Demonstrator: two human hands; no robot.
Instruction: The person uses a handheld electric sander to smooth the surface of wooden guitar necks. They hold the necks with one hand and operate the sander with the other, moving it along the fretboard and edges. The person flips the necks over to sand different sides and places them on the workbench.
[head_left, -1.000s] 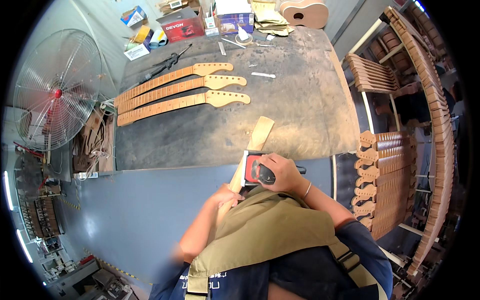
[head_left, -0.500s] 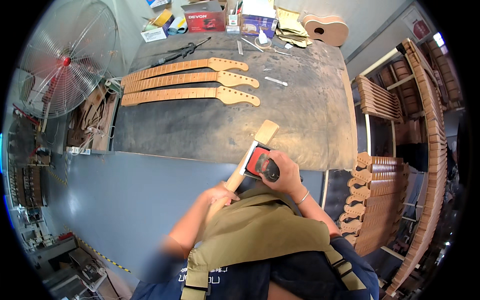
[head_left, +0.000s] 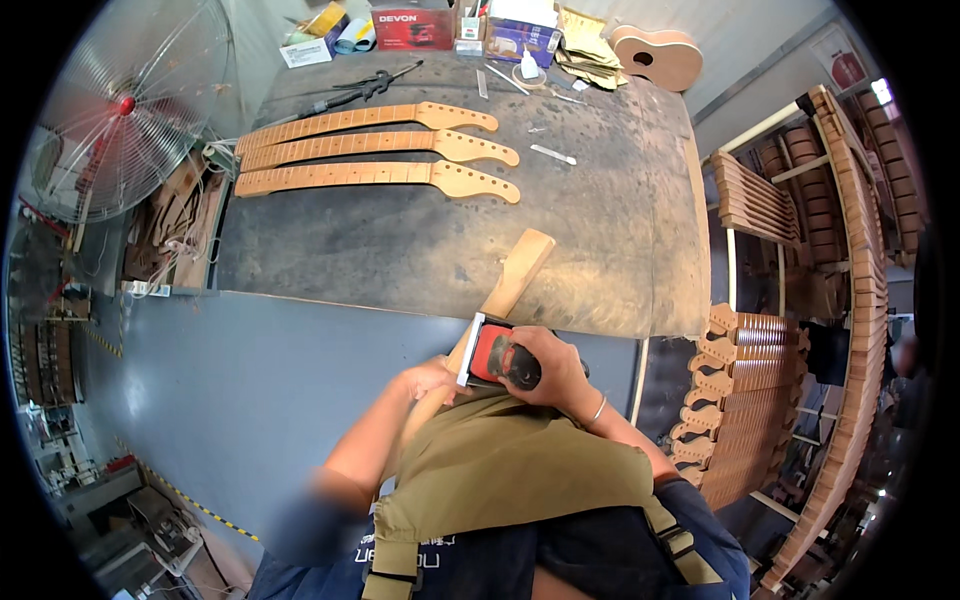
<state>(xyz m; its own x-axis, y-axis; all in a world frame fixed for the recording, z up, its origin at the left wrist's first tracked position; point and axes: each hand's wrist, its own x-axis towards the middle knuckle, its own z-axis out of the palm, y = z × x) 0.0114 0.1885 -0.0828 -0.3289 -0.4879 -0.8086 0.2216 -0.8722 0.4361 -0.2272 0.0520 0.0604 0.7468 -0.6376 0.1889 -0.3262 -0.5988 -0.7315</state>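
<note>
My right hand is wrapped round the black grip of a red and black power sander. The sander's pale edge rests against a light wooden guitar neck, which slants from my apron up over the table's front edge. Its far end lies over the tabletop, and its near end runs down beside my body. My left hand holds the neck from the left, just below the sander, with fingers partly hidden. Three finished-looking guitar necks with fret lines and peg holes lie side by side farther back on the table.
The dark worktable carries a black air blow gun, a small white bottle and boxes at the back. A guitar body leans at the far right. A large fan stands left; racks of necks stand right.
My right hand has drawn the sander down along the neck toward my body, closer to my left hand. The view has shifted slightly.
</note>
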